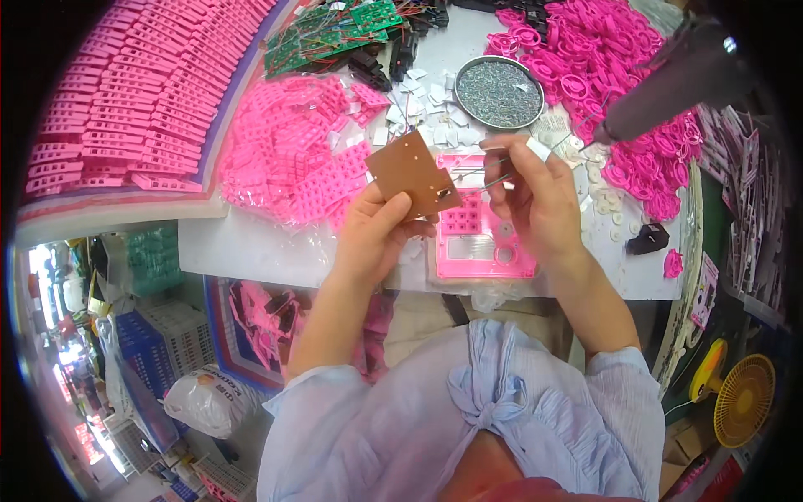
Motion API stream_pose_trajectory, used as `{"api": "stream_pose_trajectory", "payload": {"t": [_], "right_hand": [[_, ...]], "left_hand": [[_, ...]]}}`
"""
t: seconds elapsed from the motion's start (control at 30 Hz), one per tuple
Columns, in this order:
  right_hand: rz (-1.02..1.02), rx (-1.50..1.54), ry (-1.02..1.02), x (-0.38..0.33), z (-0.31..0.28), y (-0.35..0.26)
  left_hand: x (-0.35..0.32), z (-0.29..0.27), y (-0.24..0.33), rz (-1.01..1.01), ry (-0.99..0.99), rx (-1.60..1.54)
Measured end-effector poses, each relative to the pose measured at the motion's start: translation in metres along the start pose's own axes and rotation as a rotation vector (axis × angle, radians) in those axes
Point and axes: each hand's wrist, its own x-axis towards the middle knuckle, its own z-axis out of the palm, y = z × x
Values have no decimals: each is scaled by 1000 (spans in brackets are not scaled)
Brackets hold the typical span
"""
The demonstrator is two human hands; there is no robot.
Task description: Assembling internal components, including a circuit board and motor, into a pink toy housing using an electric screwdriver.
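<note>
My left hand [381, 227] grips a brown circuit board [410, 174] by its lower edge, thumb on the face turned up. A small dark part sits near the board's right corner. In my right hand [542, 197] is a pair of thin metal tweezers [495, 181], its tips pointing left at that corner; I cannot tell whether they touch it. A small white piece [539, 149] shows at the right fingers. Below both hands lies a pink plastic case [486, 269] with a pink keypad [460, 219] in it, partly hidden by the hands.
Behind the hands stand a round tin of screws [499, 90] and scattered white paper squares [435, 130]. Pink keypads [284, 142] pile up left, pink rings [577, 58] right. A dark power screwdriver [661, 92] hangs at right. Green circuit boards [335, 38] lie at the back.
</note>
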Motion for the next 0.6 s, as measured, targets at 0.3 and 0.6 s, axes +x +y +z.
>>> {"api": "stream_pose_trajectory", "payload": {"t": [0.3,0.6], "right_hand": [[480,177,-272,16,-18,39],[184,-55,240,-62,-78,-19]], "left_hand": [[5,28,-1,106,-258,-14],[-19,18,19,266,30,464]]}}
